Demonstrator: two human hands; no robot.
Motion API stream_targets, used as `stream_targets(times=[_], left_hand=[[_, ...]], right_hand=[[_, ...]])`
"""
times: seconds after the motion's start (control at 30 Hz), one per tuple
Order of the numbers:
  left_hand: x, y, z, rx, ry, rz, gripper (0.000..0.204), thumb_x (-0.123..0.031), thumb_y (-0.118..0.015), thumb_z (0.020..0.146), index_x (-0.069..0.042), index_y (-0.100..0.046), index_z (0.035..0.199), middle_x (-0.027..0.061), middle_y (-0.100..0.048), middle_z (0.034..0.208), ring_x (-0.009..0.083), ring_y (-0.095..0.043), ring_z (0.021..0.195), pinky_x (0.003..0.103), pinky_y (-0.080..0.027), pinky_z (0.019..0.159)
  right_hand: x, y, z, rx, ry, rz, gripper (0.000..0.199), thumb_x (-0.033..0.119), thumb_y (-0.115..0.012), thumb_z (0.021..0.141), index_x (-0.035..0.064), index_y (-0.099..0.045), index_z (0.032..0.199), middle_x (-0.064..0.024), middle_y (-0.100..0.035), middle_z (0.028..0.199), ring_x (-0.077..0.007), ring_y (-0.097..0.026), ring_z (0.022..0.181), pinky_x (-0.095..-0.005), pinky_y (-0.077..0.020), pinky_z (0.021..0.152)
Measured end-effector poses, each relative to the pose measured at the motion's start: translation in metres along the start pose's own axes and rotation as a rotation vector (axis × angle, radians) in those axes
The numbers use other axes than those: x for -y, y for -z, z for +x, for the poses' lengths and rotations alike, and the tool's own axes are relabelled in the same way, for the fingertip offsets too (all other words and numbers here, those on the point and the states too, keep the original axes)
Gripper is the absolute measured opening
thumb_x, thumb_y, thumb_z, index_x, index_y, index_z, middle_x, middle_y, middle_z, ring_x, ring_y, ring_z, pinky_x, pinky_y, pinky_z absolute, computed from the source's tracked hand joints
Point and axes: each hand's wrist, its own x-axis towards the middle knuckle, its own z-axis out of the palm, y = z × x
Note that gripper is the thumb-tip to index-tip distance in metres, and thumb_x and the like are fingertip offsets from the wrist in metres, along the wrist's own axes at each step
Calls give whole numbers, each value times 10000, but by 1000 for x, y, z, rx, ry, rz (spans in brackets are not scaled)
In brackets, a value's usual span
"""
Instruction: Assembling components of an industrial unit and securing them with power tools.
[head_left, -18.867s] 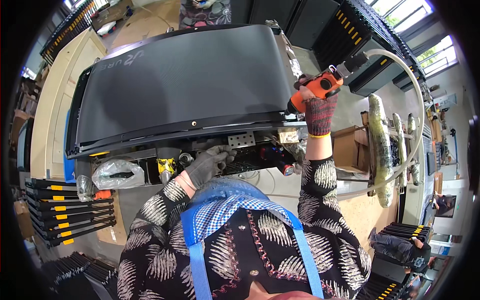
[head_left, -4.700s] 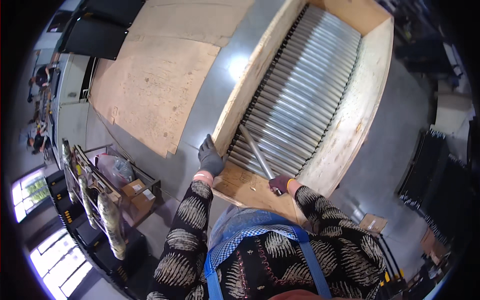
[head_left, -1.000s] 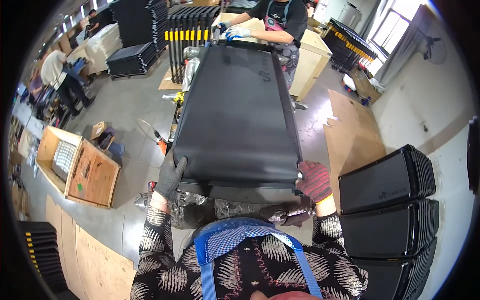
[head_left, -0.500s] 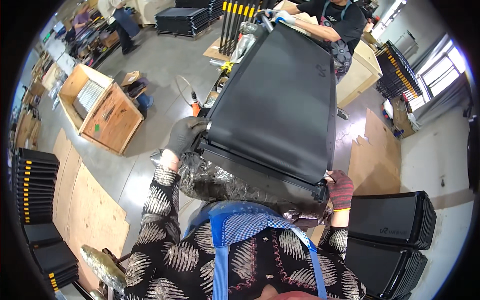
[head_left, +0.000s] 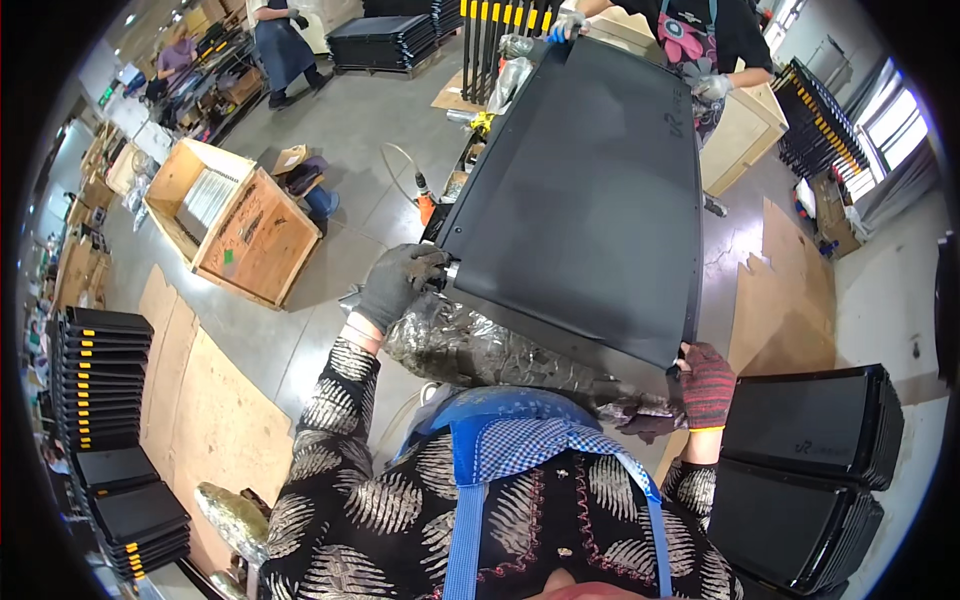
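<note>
Gripping the rectangular black panel (head_left: 590,200), our grey-gloved left hand (head_left: 393,287) and maroon-gloved right hand (head_left: 708,386) could, pulling unevenly, skew it.

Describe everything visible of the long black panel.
The long black rectangular panel has a matte, rubbery-looking surface, dark side rails, a faint marking near its far right corner and a silver metal piece at its near left. It lies broad face up. The grey-gloved left hand and red-and-black-gloved right hand touch its near corners; a co-worker's gloved hand is by its far left.
</note>
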Motion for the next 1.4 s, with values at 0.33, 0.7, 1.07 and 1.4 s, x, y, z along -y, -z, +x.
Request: stream_targets(times=[0.33, 0.7, 1.07, 1.4], left_hand=[[49, 0, -22, 3, 65, -44, 271, -164, -588, 858, -136, -649, 1121, 85, -627, 1121, 285, -583, 1032, 366, -465, 894], [156, 22, -33, 116, 79, -30, 316, -195, -613, 845, -141, -621, 1157, 106, -627, 1103, 291, -586, 1024, 374, -471, 878], [212, -19, 19, 346, -175, -161, 334, -259, -613, 841, -129, -612, 1149, 111, -629, 1104, 301, -594, 990, 388, -477, 854], [230, -74, 49, 592, -242, -263, 320, -297, -582, 853, -121, -628, 1116, 117, -630, 1092, 311, -596, 978, 394, -478, 838]], right_hand=[[4, -8, 6, 56, -37, -241, 226, 130, -652, 690, 116, -655, 916, -61, -652, 923, -268, -626, 787, -372, -501, 665], [50, -11, 3, 136, -438, -274, 374, 139, -661, 688, 124, -644, 1061, -63, -628, 1089, -300, -607, 942, -397, -490, 836], [59, -48, -10, -269, -840, 194, 270, 120, -683, 805, 67, -677, 1070, -133, -605, 1177, -251, -588, 1070, -293, -448, 902], [71, -55, -6, -246, -1000, 159, 296, 126, -672, 823, 82, -664, 1116, -130, -598, 1218, -234, -538, 1165, -310, -393, 992]])
